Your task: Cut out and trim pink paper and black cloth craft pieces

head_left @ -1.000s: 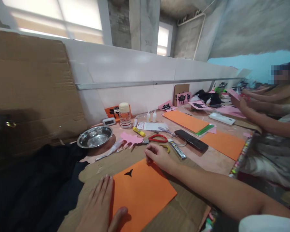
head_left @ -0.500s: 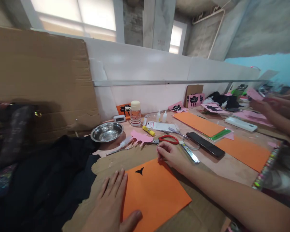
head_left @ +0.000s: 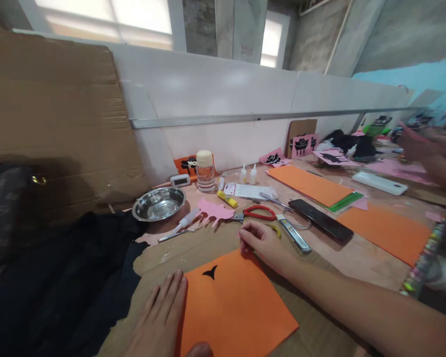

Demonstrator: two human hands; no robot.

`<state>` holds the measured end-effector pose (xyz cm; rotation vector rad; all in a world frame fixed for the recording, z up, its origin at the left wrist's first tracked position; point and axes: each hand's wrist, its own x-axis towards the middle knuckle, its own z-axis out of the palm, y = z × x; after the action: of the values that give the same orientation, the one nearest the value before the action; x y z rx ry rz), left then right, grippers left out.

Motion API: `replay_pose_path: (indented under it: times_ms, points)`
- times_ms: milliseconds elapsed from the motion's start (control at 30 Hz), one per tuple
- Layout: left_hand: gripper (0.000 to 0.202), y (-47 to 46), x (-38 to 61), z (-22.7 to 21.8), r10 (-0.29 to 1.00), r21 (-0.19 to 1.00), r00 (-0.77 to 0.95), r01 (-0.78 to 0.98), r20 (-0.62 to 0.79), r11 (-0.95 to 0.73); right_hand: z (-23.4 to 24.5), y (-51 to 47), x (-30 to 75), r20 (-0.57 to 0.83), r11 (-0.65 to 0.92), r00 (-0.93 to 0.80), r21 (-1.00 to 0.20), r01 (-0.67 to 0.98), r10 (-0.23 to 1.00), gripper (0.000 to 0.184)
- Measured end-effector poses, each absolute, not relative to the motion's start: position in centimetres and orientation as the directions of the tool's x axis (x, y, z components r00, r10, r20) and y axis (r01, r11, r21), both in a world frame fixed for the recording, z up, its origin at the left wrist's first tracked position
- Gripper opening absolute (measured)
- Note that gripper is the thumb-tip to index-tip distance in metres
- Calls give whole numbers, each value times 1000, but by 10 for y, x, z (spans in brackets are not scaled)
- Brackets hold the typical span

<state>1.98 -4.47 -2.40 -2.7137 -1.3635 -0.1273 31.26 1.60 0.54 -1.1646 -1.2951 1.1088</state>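
An orange paper sheet [head_left: 234, 307] lies on brown cardboard in front of me, with a small black cut-out shape [head_left: 209, 272] stuck near its far left corner. My left hand [head_left: 159, 317] lies flat and open on the sheet's left edge, thumb over the paper. My right hand [head_left: 262, 240] rests at the sheet's far corner with its fingers curled under; whatever they hold is hidden. Just beyond it lie red-handled scissors [head_left: 258, 213] and a utility knife [head_left: 294, 233].
A steel bowl [head_left: 158, 204], a glue bottle [head_left: 205, 171], a yellow glue stick [head_left: 227, 199], pink paper cut-outs [head_left: 215, 210], a black phone [head_left: 320, 219] and more orange sheets [head_left: 384, 225] lie on the table. Dark cloth [head_left: 67, 277] lies at left. Another person's arms [head_left: 431, 158] work at far right.
The view shifted slightly; both hands stay on the orange sheet, the left one sitting a little lower in frame. The right hand's fingers remain curled at the far corner.
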Motion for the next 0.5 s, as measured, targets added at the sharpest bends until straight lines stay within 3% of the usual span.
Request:
replay_pose_path:
  times_ms: [300,500]
  points:
    - [85,-59,12,-11,601,-281,717,694,352,-663,17,5,306,13,15,-39,-999,42,999,44]
    - [88,-62,12,-15,636,-218,693,715,340,-664,30,-9,296,-33,-29,-80,-998,51,996,44]
